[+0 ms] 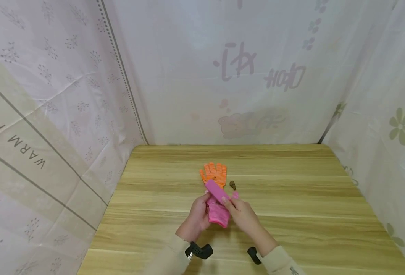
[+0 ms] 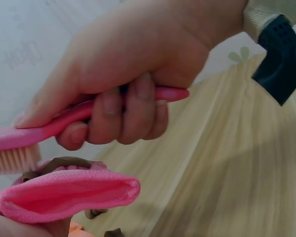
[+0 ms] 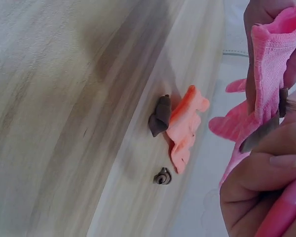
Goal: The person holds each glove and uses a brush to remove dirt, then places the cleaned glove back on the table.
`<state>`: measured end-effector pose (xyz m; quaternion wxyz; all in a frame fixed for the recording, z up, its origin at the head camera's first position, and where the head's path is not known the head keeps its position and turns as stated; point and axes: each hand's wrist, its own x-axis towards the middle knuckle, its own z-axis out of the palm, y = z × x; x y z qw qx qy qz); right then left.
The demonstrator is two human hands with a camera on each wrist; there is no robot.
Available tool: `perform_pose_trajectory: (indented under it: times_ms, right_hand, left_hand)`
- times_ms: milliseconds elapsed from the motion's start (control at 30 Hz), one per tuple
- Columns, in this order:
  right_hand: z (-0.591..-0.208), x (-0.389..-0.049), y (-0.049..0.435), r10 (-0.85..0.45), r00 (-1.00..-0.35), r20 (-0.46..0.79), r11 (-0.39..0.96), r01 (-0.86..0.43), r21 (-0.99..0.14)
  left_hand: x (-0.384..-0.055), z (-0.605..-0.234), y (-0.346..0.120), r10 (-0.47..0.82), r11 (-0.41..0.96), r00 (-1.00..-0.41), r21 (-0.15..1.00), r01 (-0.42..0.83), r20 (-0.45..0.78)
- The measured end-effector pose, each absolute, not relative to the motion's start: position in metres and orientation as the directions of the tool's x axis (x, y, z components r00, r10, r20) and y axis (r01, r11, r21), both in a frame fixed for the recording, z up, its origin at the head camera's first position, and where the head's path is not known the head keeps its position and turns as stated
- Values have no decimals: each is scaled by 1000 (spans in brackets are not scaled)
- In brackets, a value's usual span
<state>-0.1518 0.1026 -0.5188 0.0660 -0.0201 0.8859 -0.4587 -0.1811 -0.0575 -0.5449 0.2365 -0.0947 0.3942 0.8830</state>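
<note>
Right grip [image 1: 242, 216] — clasping 1 brush [image 1: 217, 191] | left grip [image 1: 199, 214] — holding 1 pink glove [image 1: 218, 214] | 1 orange glove [image 1: 217, 172]

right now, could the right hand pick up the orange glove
Probably not: the right hand already grips the pink brush. With that put down, likely yes, since the orange glove lies just beyond, partly behind the brush in the head view.

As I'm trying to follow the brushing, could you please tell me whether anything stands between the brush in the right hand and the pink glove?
Yes: brown material lies on the pink glove, by the bristles of the brush; nothing else visible stands between.
</note>
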Motion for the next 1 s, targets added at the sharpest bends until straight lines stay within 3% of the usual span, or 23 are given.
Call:
perform_pose_trajectory:
  times_ms: [1000]
  right_hand:
    - [-530, -149, 113, -96, -986, -134, 580, 54, -813]
  left_hand:
    - [-195, -536, -80, 255, -652, -899, 623, -432, -356]
